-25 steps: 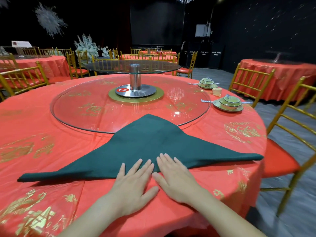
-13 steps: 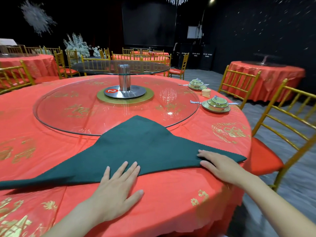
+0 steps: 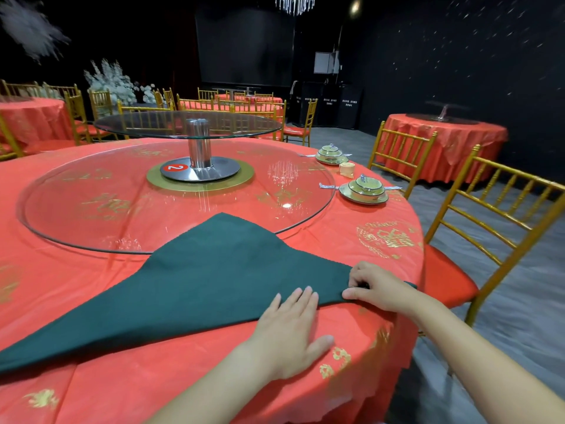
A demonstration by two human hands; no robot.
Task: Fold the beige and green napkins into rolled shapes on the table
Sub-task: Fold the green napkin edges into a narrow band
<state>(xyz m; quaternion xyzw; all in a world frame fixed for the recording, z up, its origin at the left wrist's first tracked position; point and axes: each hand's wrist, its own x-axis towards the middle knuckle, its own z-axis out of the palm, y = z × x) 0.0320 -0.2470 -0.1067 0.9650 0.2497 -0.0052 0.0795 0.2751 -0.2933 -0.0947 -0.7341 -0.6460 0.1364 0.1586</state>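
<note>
napkin (image 3: 214, 276) tip now pinched by right hand (image 3: 376, 289); left hand (image 3: 290, 325) pressed flat on it; rolling may be started.

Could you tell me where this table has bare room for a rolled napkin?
Bare red tablecloth: left of the dark green triangular napkin, and around the gold emblem right of the glass turntable. Crowded: lidded green bowls; the napkin's right corner, with left hand and right hand.
</note>
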